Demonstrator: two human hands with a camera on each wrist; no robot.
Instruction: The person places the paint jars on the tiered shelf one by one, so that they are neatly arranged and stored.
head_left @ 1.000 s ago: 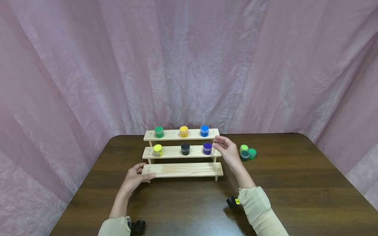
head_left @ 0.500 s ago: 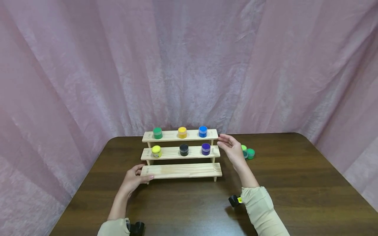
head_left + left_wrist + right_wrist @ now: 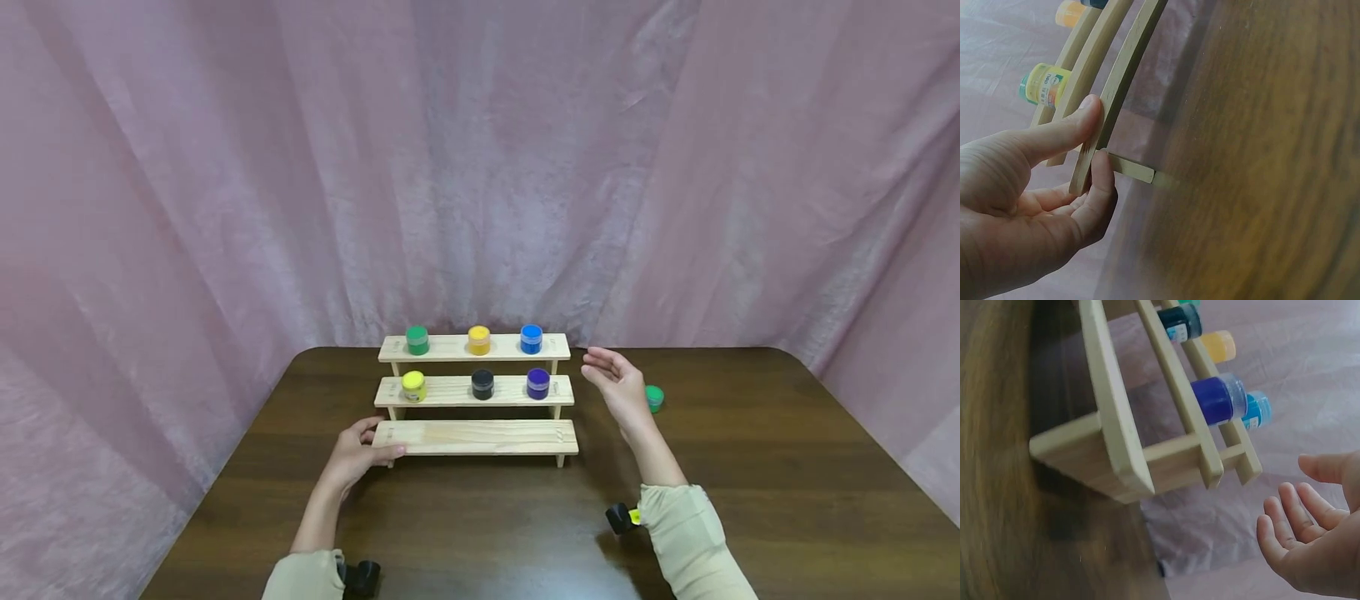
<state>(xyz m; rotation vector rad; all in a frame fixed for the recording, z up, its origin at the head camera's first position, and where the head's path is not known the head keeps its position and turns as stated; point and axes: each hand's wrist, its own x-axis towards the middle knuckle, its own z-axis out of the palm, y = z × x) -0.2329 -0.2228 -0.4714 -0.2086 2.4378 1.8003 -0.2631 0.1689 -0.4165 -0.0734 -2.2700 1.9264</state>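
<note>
My left hand point(image 3: 358, 454) grips the left end of the lowest shelf of a three-tier wooden stand point(image 3: 476, 437), thumb on top and fingers curled beneath. On the top shelf sit paint jars: green point(image 3: 417, 340), orange-yellow point(image 3: 478, 340) and blue point(image 3: 531, 339). The middle shelf carries a yellow jar point(image 3: 413, 386), a black jar point(image 3: 482, 384) and a purple jar point(image 3: 537, 383). My right hand point(image 3: 621, 390) hovers just right of the stand, holding nothing, fingers loosely bent and thumb apart. In the right wrist view that hand point(image 3: 1316, 531) is apart from the shelf ends.
Beyond my right hand, a green-lidded jar point(image 3: 655, 398) stands on the dark wooden table point(image 3: 750, 467); other jars there are hidden behind the hand. A pink curtain point(image 3: 480, 167) hangs behind the table's far edge.
My right hand has drawn away from the purple jar to the right, now covering two of the loose jars. The left hand keeps its grip on the stand. The head view has shifted slightly.
</note>
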